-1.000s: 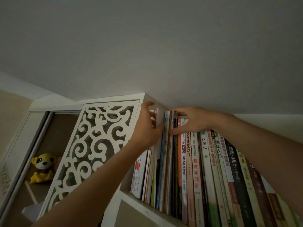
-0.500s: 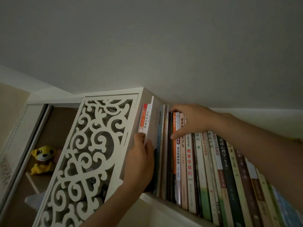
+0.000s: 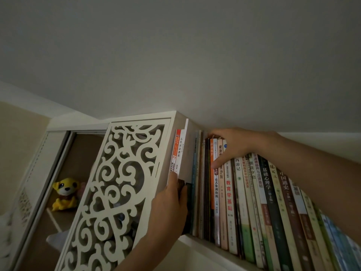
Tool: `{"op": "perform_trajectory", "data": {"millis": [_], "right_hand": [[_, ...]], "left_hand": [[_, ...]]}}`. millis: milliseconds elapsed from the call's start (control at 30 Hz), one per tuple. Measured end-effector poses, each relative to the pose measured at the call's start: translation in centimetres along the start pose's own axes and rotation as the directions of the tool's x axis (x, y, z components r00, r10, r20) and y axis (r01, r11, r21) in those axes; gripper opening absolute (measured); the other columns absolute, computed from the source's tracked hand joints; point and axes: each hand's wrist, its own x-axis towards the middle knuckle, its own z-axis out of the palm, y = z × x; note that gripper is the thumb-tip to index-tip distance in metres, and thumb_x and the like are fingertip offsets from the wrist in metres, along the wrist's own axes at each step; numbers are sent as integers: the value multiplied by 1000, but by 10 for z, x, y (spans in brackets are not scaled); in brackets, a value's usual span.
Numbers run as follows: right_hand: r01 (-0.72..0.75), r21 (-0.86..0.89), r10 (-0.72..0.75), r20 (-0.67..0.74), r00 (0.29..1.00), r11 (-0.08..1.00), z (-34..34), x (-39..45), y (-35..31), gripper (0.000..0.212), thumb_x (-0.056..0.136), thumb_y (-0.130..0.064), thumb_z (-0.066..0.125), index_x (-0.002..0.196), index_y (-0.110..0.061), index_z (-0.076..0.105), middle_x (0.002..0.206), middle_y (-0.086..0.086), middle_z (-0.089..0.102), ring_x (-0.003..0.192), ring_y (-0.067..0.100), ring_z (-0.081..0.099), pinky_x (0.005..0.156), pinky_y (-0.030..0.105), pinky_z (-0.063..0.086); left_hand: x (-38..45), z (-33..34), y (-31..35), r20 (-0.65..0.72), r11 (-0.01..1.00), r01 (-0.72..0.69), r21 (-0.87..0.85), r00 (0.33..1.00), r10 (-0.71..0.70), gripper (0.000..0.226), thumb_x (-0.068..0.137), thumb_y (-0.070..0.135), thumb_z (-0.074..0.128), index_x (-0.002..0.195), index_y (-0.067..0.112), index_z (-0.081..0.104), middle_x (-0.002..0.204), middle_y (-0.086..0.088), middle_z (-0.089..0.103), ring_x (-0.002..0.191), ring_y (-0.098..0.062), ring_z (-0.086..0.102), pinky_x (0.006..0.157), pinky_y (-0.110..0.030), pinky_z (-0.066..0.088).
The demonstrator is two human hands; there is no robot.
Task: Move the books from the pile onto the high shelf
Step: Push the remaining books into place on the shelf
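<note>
A small bundle of books [image 3: 178,151] with white and orange spines stands at the left end of the high shelf [image 3: 205,249], sticking out in front of the row. My left hand [image 3: 170,204] grips its lower part, thumb on the left side and fingers on the right. The long row of shelved books [image 3: 254,192] fills the shelf to the right. My right hand [image 3: 232,145] hooks its fingers over the tops of the leftmost books in that row, with the thumb pressed on an orange spine. A narrow gap lies between the bundle and the row.
A white carved fretwork panel [image 3: 117,182] stands directly left of the shelf opening. Behind it, a yellow plush dog [image 3: 64,192] sits in a lower compartment. The ceiling [image 3: 195,65] is close above the shelf top.
My left hand has slid down from the tops of the books to their lower part. The white and orange spines now show at the shelf's left end. My right hand stays put.
</note>
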Motion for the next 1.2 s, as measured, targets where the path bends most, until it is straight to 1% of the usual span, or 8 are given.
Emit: {"op": "perform_trajectory", "data": {"millis": [133,200,433,600,700,867,1033,1200], "right_hand": [[-1,-14,1,11,1000,1000,-4,7,5,93,50,-55,87,129,-33,42,103,-10,64,88,8,67,81,36,58],[1,27,-2,22,1000,1000,-3,9,10,95,47,-54,88,128,-32,42,104,-8,65,86,11,70,78,37,59],[-25,147,10,101,995,989,-4,12,12,92,50,-40,92,126,-35,39,103,-1,68,80,17,73,74,42,61],[-21,132,6,115,993,991,-5,15,11,91,47,-45,92,122,-36,43,103,-3,69,78,16,73,72,41,61],[-7,107,-6,119,993,994,-6,16,10,83,45,-48,91,113,-36,47,99,-3,71,77,14,73,74,41,61],[-8,102,-5,130,991,995,-13,7,6,75,52,-42,91,109,-30,46,92,-1,72,72,16,74,69,39,61],[13,4,-13,84,996,1000,-6,4,6,84,51,-54,87,117,-28,43,95,-6,68,76,10,71,70,32,60],[-12,3,12,80,997,1000,-6,5,9,95,46,-58,86,124,-32,39,101,-6,65,81,12,70,75,37,60]], "left_hand": [[-3,-16,-1,9,1000,-8,20,1000,8,12,100,24,44,97,29,33,74,11,54,52,1,58,42,-10,42],[-4,-30,-2,-24,998,-18,57,1000,20,11,99,24,44,95,27,34,70,8,56,50,-4,58,41,-12,42],[-14,-80,9,-67,995,-36,93,997,42,7,97,24,47,99,22,40,73,3,62,56,-11,62,44,-23,53],[-24,-104,22,-119,996,-35,86,992,45,8,96,22,49,99,24,41,63,1,61,49,-7,60,37,-20,44],[-25,-122,30,-154,998,-29,64,987,39,10,95,24,50,102,24,42,71,2,63,60,-7,64,43,-29,53],[-19,-117,46,-72,997,-52,64,996,56,12,96,21,50,96,29,40,73,6,62,63,-9,64,49,-28,55],[-11,-110,48,-22,993,-54,103,998,56,21,97,22,49,89,37,37,78,14,60,63,-9,64,56,-33,58],[-5,-108,48,10,985,-72,157,997,71,13,97,22,49,100,28,37,80,12,58,61,-9,63,51,-23,56]]}}
